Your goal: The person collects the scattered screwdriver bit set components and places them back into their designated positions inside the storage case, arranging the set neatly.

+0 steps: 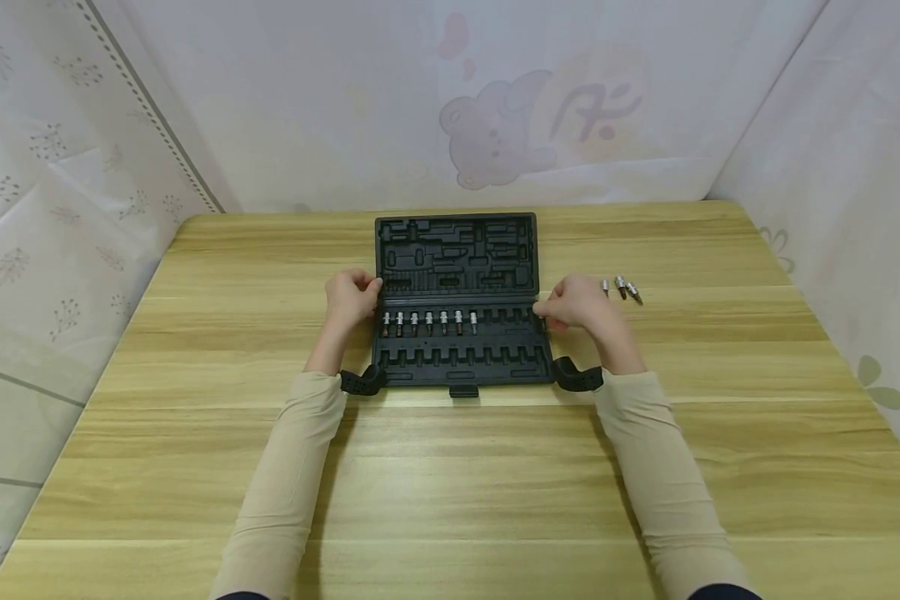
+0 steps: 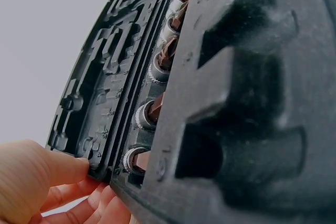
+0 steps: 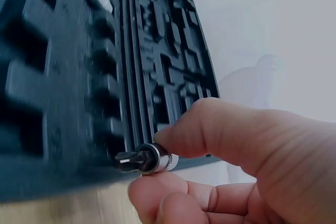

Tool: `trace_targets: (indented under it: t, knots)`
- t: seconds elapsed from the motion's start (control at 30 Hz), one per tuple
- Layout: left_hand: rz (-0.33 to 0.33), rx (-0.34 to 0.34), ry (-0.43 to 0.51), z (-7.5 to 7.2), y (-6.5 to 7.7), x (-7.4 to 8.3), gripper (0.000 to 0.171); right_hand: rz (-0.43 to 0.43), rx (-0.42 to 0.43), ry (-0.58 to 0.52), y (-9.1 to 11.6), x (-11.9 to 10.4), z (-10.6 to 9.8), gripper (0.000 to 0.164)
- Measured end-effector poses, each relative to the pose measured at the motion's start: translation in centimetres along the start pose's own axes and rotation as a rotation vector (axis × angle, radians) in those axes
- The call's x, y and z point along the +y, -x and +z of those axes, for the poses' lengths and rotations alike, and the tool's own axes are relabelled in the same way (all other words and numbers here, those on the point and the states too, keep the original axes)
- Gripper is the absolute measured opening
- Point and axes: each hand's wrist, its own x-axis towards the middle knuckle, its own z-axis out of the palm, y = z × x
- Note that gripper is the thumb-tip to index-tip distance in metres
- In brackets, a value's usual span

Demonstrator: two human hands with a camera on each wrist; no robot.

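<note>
An opened black plastic socket case [image 1: 420, 380] lies flat, its lid [image 1: 457, 250] folded back toward the far side. Several bit sockets [image 1: 429, 323] stand in a row in the upper slots, filling the left part; the slots to their right and the lower row are unfilled. My left hand [image 1: 351, 296] pinches the case's left edge near the hinge, thumb [image 2: 71, 166] on the lid and fingers outside. At the right edge, my right hand [image 1: 581, 304] pinches a silver bit socket [image 3: 156, 160] with a cross-shaped tip between thumb and finger, tip pointing toward the slots.
Just beyond the right hand, loose bit sockets [image 1: 620, 284] lie on the wooden table [image 1: 465, 483]. A latch [image 1: 463, 391] sticks out from the case's front edge. Black wrist bands [image 1: 579, 377] sit close to both front corners. Printed cloth [image 1: 345, 108] hangs behind the table.
</note>
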Motion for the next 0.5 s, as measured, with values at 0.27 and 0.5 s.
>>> trace_targets:
  t: [0.27, 0.5]
  knots:
    - [0.008, 0.007, -0.002, 0.0, 0.0, -0.1, 0.021, -0.002, -0.009, 0.014, -0.4, -1.6, 0.6, 0.032]
    - [0.009, 0.006, -0.002, 0.0, 0.0, -0.1, 0.021, -0.037, -0.007, 0.006, -0.9, -2.6, 1.4, 0.033]
